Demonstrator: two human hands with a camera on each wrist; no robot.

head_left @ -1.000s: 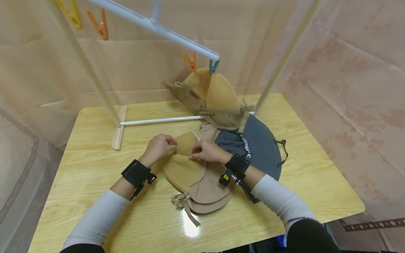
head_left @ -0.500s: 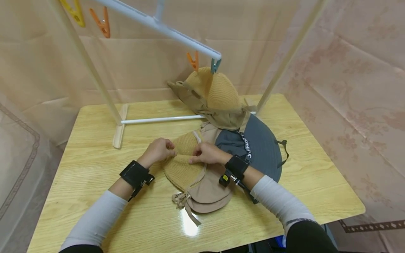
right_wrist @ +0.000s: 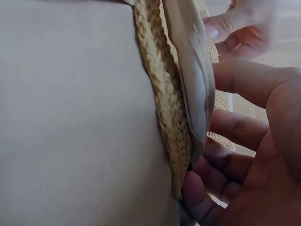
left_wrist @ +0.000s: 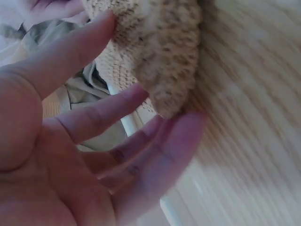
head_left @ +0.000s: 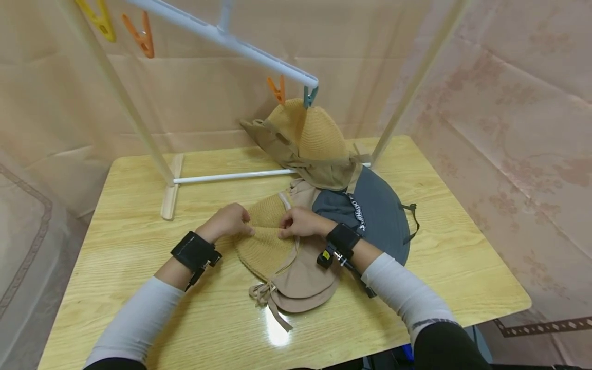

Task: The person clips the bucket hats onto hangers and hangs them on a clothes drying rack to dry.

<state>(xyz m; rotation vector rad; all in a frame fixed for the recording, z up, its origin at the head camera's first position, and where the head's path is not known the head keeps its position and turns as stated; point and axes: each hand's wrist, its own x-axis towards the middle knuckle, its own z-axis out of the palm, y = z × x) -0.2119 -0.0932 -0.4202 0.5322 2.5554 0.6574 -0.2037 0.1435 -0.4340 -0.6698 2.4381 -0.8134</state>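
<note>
Woven hat (head_left: 287, 257) is lying on the tabletop (head_left: 222, 329), its beige brim (head_left: 305, 282) spreading nearest the person, its crown (head_left: 263, 252) running front to back between left grip (head_left: 226, 223) and right grip (head_left: 306, 223). Left is pinching the crown's outer side; right, nearer the brim, is pinching the weave. Beyond, a grey hat (head_left: 384, 216) is resting; farther, a blue clip (head_left: 310, 96) is holding another hat (head_left: 324, 136).

a floppy hat of straw-yellow woven crown and beige cloth brim (head_left: 277, 257) lies on its side, mid-frame, the crown creased and pointing left, the brim fanned lower right, its knotted beige cloth ribbon (head_left: 262, 293) at lower centre.
</note>
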